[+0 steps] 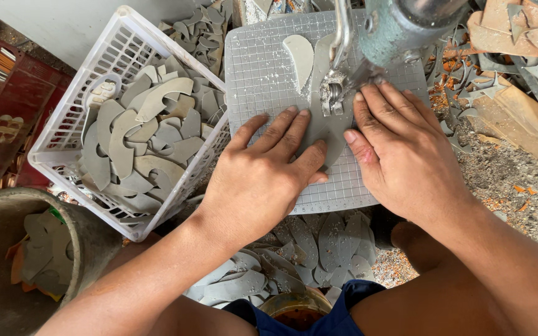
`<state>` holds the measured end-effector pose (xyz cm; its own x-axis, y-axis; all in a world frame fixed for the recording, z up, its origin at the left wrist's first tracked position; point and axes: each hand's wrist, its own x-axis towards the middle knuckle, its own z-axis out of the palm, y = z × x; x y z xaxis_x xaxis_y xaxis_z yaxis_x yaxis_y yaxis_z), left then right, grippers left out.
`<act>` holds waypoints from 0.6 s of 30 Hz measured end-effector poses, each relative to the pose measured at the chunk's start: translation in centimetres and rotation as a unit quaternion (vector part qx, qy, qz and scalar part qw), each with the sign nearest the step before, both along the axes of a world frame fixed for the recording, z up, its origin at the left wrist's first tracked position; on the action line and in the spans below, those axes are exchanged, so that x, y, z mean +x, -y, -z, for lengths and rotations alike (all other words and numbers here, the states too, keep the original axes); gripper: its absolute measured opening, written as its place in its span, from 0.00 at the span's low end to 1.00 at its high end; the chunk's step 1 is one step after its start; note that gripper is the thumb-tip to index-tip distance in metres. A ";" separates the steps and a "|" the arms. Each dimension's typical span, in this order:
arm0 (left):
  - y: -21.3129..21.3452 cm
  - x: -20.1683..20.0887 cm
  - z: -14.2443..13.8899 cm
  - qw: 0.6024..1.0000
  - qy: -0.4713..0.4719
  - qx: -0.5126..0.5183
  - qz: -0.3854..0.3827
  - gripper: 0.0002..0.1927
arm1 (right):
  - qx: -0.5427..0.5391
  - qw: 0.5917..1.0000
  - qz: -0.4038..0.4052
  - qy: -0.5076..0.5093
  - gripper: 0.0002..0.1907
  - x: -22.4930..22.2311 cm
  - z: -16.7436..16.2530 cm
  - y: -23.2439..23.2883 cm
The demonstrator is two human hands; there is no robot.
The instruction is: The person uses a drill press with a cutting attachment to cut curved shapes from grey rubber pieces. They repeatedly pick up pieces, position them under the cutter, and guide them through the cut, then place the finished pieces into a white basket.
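We note a grey gridded work plate (pixel 263 74) under the machine head. A pale curved offcut (pixel 299 56) lies near its far edge; white dust is scattered across the far half. A grey flat piece (pixel 328 134) lies at its middle, reaching toward the near edge.

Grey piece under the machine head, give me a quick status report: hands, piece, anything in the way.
Left hand and right hand flat on the grey piece, pressing it to the gridded plate. Piece sits at the machine head. Second cut piece lies beyond, clear.
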<state>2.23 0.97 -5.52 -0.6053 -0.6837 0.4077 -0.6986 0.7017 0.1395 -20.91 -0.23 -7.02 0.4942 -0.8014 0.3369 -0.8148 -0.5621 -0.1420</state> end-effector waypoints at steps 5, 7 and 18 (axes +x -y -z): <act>0.0 -0.5 0.2 1.000 -0.005 -0.007 -0.008 0.20 | -0.005 1.000 0.008 -0.008 0.22 -0.1 0.3 0.1; -0.1 -0.6 0.2 1.000 -0.007 -0.012 -0.011 0.20 | -0.004 1.000 0.011 -0.012 0.22 -0.1 0.5 0.2; -0.3 -1.6 0.5 0.999 -0.011 -0.026 -0.031 0.20 | 0.002 1.000 0.022 0.000 0.21 -0.2 0.6 0.4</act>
